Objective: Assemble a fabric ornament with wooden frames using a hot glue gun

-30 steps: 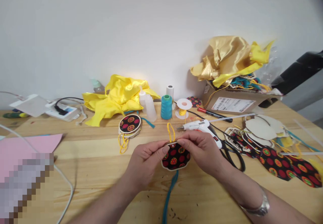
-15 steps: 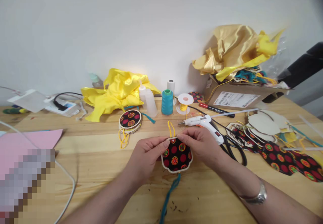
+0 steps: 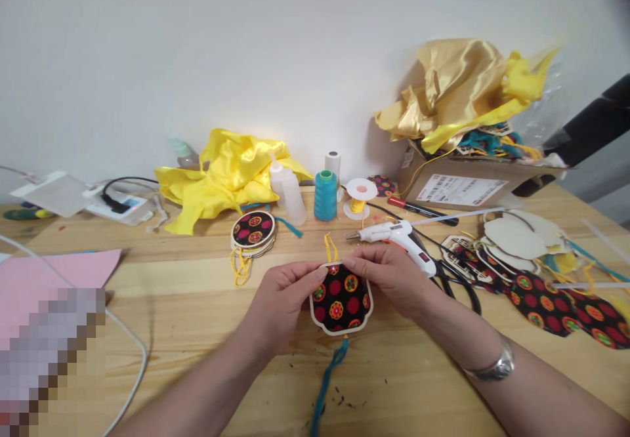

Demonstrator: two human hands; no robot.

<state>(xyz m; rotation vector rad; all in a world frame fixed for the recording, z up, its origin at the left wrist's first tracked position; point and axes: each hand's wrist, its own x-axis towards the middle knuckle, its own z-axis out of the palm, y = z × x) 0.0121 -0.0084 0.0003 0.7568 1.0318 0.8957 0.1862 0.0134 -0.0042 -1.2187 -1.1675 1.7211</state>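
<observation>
Pinches a pendant (image 3: 339, 298) firmly by its top edge with left hand (image 3: 283, 302) and right hand (image 3: 394, 276), above the table (image 3: 197, 312). Shows black cloth, red dots, bright rosettes, pale lobed rim (image 3: 339, 332). Points yellow loop (image 3: 328, 245) toward the wall (image 3: 246, 43); runs lengthwise from loop to near teal tassel (image 3: 323, 388).

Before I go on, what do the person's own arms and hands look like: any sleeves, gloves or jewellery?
Both the left hand and right hand are ungloved, and no sleeve shows on either forearm. A broad, shiny silver-coloured bracelet circles the right forearm; any engraving is too blurred to read.
</observation>
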